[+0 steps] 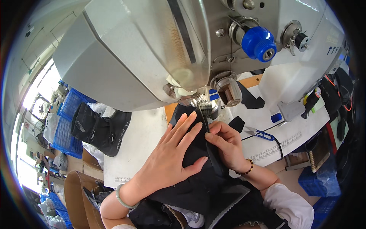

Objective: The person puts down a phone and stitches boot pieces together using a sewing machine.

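Observation:
A black fabric piece runs from my lap up to the stitching area of a large grey-white sewing machine. Spread flat on top of this fabric, my left hand presses it with its fingers pointing toward the machine's foot. My right hand pinches the fabric's right edge between thumb and fingers, just beside the left fingertips. The needle itself is hard to make out behind the machine's head.
A black boot stands on the white table's left side. Blue thread snips, a small black scrap and a ruler strip lie at the right. Blue crates and a cardboard box are beyond the table's left edge.

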Tool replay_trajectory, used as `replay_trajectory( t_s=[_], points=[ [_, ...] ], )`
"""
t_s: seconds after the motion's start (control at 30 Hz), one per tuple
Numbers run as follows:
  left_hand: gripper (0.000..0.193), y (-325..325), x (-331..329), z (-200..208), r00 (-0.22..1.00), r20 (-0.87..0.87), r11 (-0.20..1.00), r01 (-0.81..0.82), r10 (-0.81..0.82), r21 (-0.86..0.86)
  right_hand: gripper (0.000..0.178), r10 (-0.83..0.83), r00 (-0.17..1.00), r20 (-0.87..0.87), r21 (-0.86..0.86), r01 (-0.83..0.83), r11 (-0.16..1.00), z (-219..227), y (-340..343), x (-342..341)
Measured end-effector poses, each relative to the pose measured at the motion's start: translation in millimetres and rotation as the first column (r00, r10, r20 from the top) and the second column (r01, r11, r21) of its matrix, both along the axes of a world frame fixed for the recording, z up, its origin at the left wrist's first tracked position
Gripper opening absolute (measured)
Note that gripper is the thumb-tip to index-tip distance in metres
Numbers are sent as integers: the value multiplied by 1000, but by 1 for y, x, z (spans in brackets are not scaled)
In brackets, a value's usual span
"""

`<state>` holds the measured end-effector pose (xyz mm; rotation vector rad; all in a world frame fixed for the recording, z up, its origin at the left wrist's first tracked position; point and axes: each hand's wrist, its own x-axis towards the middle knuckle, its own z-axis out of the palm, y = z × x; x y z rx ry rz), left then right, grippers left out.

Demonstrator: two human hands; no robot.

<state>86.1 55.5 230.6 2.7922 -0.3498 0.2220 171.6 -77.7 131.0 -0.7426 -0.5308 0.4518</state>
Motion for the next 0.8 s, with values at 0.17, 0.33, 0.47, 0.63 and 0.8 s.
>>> replay_trajectory(
  t_s=[0.17,0.33,0.47,0.63,0.8],
  points=[
    [67,-1,0,2,1000,-26,1000,-12,12,-10,8,9,1000,-1,-24,-9,1000,-1,-1,2],
    [71,5,1,4,999,-45,1000,15,-16,-14,8,18,1000,11,-2,-18,1000,3,-1,3],
    [82,8,-9,3,940,-156,938,-324,304,-125,8,-6,1000,11,-4,6,1000,3,-1,6],
    [86,37,-6,-12,767,-605,616,-585,211,-528,9,16,1000,24,-1,-16,1000,3,-2,5],
    [80,33,-6,-9,754,-620,508,-629,217,-588,8,0,1000,15,-13,0,1000,-3,-2,5]
  ],
)
